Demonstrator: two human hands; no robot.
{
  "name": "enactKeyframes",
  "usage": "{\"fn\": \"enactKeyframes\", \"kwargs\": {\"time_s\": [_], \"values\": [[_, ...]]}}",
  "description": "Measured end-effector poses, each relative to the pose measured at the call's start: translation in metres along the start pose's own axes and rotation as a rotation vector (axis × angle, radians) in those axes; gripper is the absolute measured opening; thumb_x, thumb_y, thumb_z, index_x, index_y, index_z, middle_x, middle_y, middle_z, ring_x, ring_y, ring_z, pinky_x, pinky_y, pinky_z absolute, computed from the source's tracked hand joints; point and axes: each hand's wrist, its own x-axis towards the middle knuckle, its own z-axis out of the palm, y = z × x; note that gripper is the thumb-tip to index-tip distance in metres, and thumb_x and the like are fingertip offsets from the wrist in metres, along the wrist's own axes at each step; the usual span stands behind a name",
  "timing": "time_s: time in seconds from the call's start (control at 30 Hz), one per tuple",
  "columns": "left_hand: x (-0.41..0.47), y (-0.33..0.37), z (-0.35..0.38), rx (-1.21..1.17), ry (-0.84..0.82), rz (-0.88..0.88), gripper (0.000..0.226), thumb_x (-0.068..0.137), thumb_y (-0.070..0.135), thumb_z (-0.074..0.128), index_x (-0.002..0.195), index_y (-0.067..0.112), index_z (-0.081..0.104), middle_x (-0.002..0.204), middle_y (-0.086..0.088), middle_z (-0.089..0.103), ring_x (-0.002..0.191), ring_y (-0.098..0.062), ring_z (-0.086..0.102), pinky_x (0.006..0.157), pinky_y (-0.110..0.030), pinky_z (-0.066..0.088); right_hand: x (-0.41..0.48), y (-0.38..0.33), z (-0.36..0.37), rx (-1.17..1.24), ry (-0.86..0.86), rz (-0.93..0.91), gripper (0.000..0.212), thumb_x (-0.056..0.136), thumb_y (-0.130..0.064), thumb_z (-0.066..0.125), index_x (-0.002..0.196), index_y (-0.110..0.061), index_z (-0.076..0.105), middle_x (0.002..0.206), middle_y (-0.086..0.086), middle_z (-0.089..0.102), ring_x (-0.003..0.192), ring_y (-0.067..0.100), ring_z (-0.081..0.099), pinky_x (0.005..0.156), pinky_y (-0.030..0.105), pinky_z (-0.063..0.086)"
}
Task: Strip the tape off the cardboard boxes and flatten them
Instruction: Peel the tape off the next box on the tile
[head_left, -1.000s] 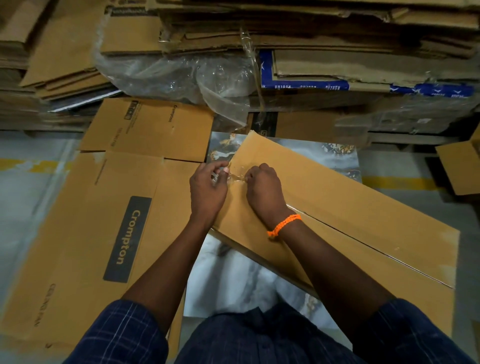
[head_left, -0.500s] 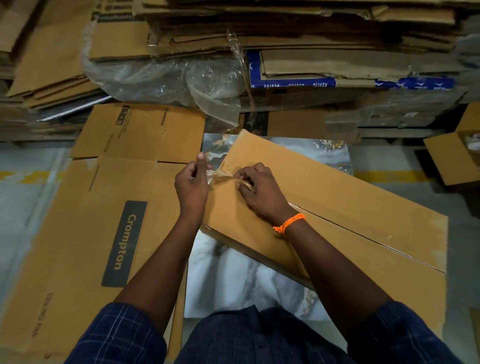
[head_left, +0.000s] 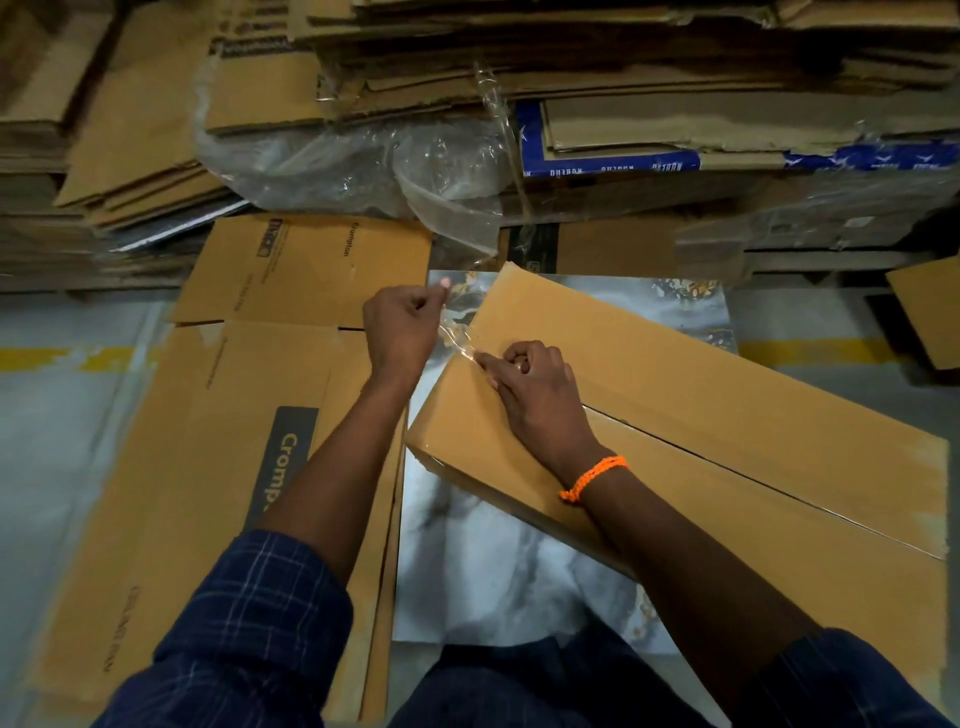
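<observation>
- While the left hand (head_left: 402, 325) pinches the free end of a clear tape strip (head_left: 457, 336) between thumb and curled fingers, it holds this end lifted, just off the left end of the long cardboard box (head_left: 701, 405).
- The tape is stretched from this pinch to the top of the box, where it is attached near the seam between the two flaps.
- The right hand (head_left: 532, 389) rests on the box top just beside that place. Its index finger (head_left: 485, 362) lies straight and presses the cardboard at the root of the tape. The other fingers are curled in and seem to hold nothing.
- The box lies slanted across a marble-patterned slab (head_left: 498, 571), with its left end near the far left corner of the slab and its right end past the right edge.
- Beside the left edge of the slab lies a flattened Crompton carton (head_left: 208, 467). Behind are stacks of flattened cardboard (head_left: 597, 62) and loose plastic film (head_left: 353, 166).
- In my judgement the thin tape can tear near the pinch if the pull is jerky or goes sideways, and then a short stub stays on the seam.
- A pull that is too steep can also rip the paper skin of the flap.
- If the right hand presses too weakly, the light box can lift or slide on the smooth slab.
- The sticky strip can also fold back and cling to the fingers.
</observation>
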Motion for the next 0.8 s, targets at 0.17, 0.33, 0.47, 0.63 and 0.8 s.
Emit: {"fn": "enactKeyframes", "kwargs": {"time_s": [0.17, 0.33, 0.47, 0.63, 0.8], "values": [[0.031, 0.030, -0.018, 0.166, -0.237, -0.149, 0.032, 0.082, 0.041, 0.082, 0.075, 0.010, 0.080, 0.060, -0.006, 0.068, 0.042, -0.012, 0.050, 0.051, -0.026, 0.042, 0.008, -0.009, 0.000, -0.066, -0.042, 0.015, 0.040, 0.099, -0.046, 0.052, 0.134, -0.029, 0.060, 0.117, 0.001, 0.054, 0.108, 0.024, 0.048, 0.087, 0.045, 0.044], [0.015, 0.044, -0.006, -0.041, -0.309, -0.202, 0.029, 0.083, 0.038, 0.082, 0.072, 0.011, 0.076, 0.066, -0.008, 0.073, 0.055, -0.020, 0.065, 0.064, -0.032, 0.054, 0.047, -0.040, 0.017, 0.138, 0.059, 0.321, 0.037, 0.090, -0.050, 0.064, 0.097, -0.014, 0.060, 0.097, 0.007, 0.057, 0.095, 0.028, 0.054, 0.077, 0.041, 0.038], [-0.008, 0.060, -0.020, -0.296, -0.275, -0.175, 0.042, 0.097, 0.060, 0.055, 0.105, 0.021, 0.068, 0.084, -0.005, 0.076, 0.065, -0.008, 0.067, 0.063, -0.032, 0.055, 0.054, -0.030, 0.023, 0.375, 0.240, 0.250, 0.023, 0.091, -0.011, 0.066, 0.070, -0.006, 0.056, 0.070, 0.014, 0.051, 0.065, 0.030, 0.051, 0.058, 0.041, 0.038], [-0.066, 0.003, -0.005, -0.031, -0.116, -0.096, 0.063, 0.102, 0.036, 0.053, 0.157, 0.020, 0.026, 0.149, -0.008, 0.042, 0.124, -0.025, 0.056, 0.096, -0.038, 0.049, 0.065, -0.019, 0.010, 0.525, 0.171, 0.350, 0.039, 0.091, -0.030, 0.072, 0.060, -0.008, 0.062, 0.052, 0.001, 0.059, 0.052, 0.016, 0.055, 0.056, 0.032, 0.043], [-0.073, -0.005, 0.016, 0.392, -0.198, -0.023, 0.050, 0.105, 0.039, 0.042, 0.154, 0.035, 0.035, 0.146, -0.007, 0.055, 0.121, -0.035, 0.058, 0.091, -0.044, 0.047, 0.084, -0.010, -0.015, 0.618, -0.094, 0.269, 0.036, 0.092, -0.026, 0.073, 0.066, -0.003, 0.065, 0.053, 0.007, 0.066, 0.045, 0.019, 0.062, 0.050, 0.028, 0.049]]}}
